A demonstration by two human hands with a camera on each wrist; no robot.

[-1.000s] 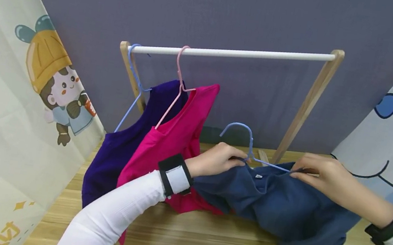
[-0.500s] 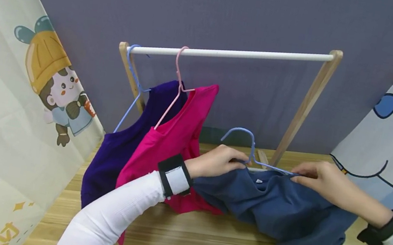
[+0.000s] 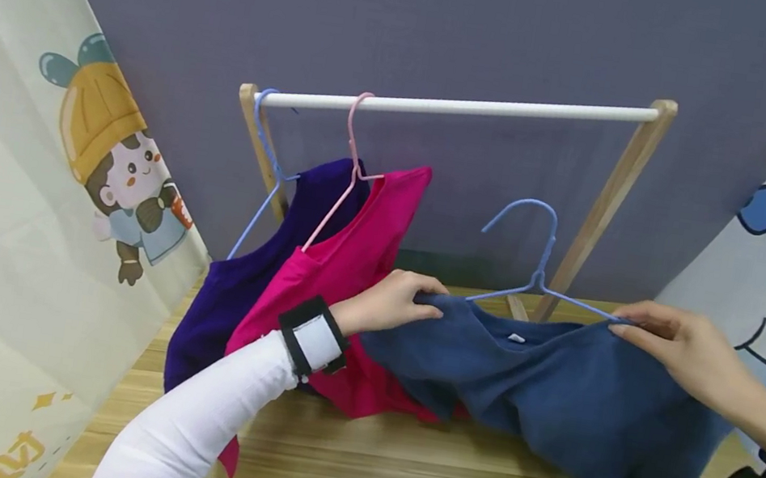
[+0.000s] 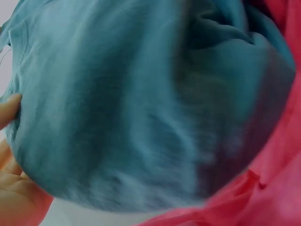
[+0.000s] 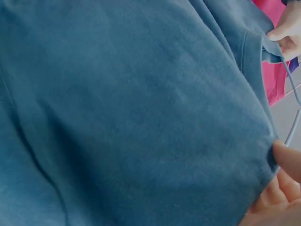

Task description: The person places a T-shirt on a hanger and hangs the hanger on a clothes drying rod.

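A dark blue T-shirt (image 3: 553, 385) hangs spread between my hands, with a light blue hanger (image 3: 542, 269) inside its neck and the hook standing up bare. My left hand (image 3: 392, 303) pinches the shirt's left shoulder, thumb on top of the cloth in the left wrist view. At the other shoulder, my right hand (image 3: 684, 347) pinches the fabric together with the end of the hanger's arm. Shirt cloth fills most of the right wrist view, where the right thumb (image 5: 288, 160) presses its edge. The lower part of the shirt droops over the wooden tabletop.
Behind stands a rack with a white rail (image 3: 475, 107) and wooden legs. On its left part hang a purple top (image 3: 263, 255) on a blue hanger and a pink top (image 3: 325, 288) on a pink hanger. Printed curtains (image 3: 134, 179) flank both sides.
The blue hanger has risen and shifted right, its hook now higher. My hands have moved apart, the left one leftward off the neck to the shoulder, and the shirt is spread wider.
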